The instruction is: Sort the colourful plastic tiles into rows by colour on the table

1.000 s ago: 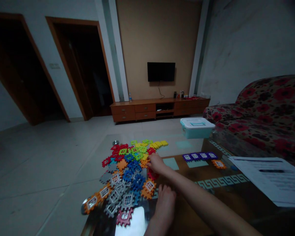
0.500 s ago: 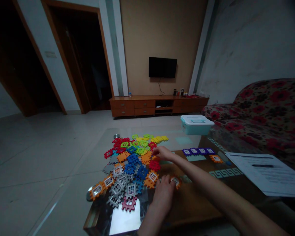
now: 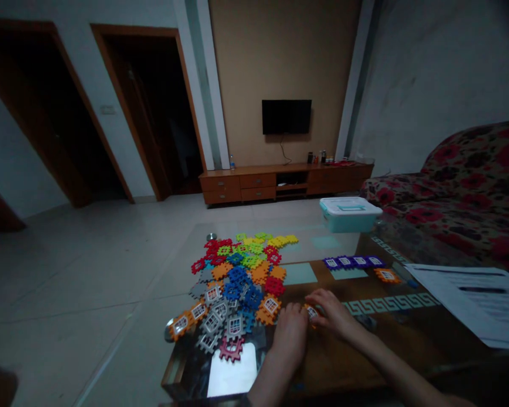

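Note:
My left hand (image 3: 292,330) is closed at the near side of the glass table, its curled fingers against the left edge of an orange interlocking tile with a white window insert (image 3: 311,314). My right hand (image 3: 331,312) pinches the same tile from the right, thumb below and fingers above. The fingertips of my left hand are partly hidden. Left of my hands spreads a heap of toothed tiles: an orange window tile (image 3: 270,307) is closest, with blue tiles (image 3: 253,297), grey window tiles (image 3: 234,326) and red tiles (image 3: 274,285) around it.
A row of purple window tiles (image 3: 353,262) and a single orange window tile (image 3: 387,275) lie at the right. Printed sheets with a pen (image 3: 482,289) rest at the right edge. A teal box with a white lid (image 3: 350,215) stands at the back.
My right hand has come back from the orange tiles in the heap to the window tile beside my left hand and now grips it. The view has shifted slightly left.

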A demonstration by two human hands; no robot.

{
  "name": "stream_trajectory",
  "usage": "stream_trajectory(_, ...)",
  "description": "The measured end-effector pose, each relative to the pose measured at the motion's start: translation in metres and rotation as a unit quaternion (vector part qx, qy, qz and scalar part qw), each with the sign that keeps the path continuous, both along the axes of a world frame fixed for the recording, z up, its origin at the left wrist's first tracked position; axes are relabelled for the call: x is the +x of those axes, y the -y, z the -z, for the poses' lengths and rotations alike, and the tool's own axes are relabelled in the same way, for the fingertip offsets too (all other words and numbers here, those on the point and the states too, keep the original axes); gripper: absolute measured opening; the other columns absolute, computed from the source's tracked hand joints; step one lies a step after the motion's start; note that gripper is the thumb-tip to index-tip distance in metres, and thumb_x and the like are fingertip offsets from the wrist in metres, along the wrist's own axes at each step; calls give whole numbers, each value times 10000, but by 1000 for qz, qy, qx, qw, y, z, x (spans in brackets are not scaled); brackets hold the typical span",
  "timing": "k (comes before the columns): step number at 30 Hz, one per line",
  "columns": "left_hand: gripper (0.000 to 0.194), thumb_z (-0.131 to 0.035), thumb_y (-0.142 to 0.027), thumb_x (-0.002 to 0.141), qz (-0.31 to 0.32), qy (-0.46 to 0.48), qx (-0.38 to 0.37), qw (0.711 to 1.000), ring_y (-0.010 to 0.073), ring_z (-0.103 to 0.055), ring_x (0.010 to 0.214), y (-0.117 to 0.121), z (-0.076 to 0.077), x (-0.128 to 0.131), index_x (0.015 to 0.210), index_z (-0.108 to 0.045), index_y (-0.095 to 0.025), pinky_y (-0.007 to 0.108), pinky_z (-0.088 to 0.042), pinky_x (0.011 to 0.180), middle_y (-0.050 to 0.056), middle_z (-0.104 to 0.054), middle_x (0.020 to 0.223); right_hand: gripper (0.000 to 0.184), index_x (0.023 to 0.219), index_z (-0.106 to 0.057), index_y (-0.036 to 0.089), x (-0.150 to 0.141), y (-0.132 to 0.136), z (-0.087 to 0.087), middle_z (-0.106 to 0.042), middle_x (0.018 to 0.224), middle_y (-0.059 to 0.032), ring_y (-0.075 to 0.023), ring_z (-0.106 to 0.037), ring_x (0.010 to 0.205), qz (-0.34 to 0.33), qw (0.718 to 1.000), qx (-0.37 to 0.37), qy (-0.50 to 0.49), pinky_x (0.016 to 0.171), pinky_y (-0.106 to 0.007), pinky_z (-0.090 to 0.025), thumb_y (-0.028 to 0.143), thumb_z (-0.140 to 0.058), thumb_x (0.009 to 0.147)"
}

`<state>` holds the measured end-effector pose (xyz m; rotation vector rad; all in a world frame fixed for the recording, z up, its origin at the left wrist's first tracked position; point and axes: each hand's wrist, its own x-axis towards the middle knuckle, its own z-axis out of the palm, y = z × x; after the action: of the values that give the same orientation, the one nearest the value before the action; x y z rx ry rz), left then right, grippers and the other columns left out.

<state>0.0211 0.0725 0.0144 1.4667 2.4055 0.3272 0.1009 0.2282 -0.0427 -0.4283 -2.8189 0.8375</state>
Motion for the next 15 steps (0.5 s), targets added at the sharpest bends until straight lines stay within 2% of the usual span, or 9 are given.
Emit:
stream_trajectory(3,428,-337,-101,906,-13,16,43,999,245,-534,1173,0,7,-1,1254,-583,-135,387,-416,1047,124,-612,1271,563,1301,-609,198,0,8,6,-563,1341,-148,-299,-513,1216,-4,1000,21,6,1032,-429,-405,173,-632,739)
stream_trajectory(6,411,-359,-108,903,-30,25,86,996,231,-519,1175,3,10,-2,1242,-587,-149,364,-409,1053,114,-596,1283,506,1254,-644,232,-1,13,11,-579,1327,-135,-317,-511,1210,-1,999,35,12,1013,-458,-414,202,-613,749)
stream_trajectory(10,383,-415,-109,882,-70,1,112,991,230,-501,1185,14,0,-14,1212,-601,-167,347,-413,1027,100,-589,1278,412,1143,-703,258,0,8,16,-615,1276,-124,-316,-538,1170,-17,1000,23,0,999,-451,-428,224,-620,741)
stream_trajectory(13,397,-426,-66,848,-173,-62,103,978,233,-501,1179,37,-18,-41,1183,-611,-174,349,-405,1002,97,-602,1238,406,1130,-714,257,3,-3,22,-624,1279,-123,-301,-548,1179,-42,999,-4,-13,1020,-429,-423,224,-597,743)
stream_trajectory(15,409,-392,-46,853,-275,-110,76,952,238,-499,1190,62,-28,-64,1176,-610,-169,360,-392,1000,110,-601,1229,443,1167,-701,257,6,-10,27,-617,1306,-116,-294,-543,1209,-62,998,-13,-18,1044,-423,-412,232,-577,743)
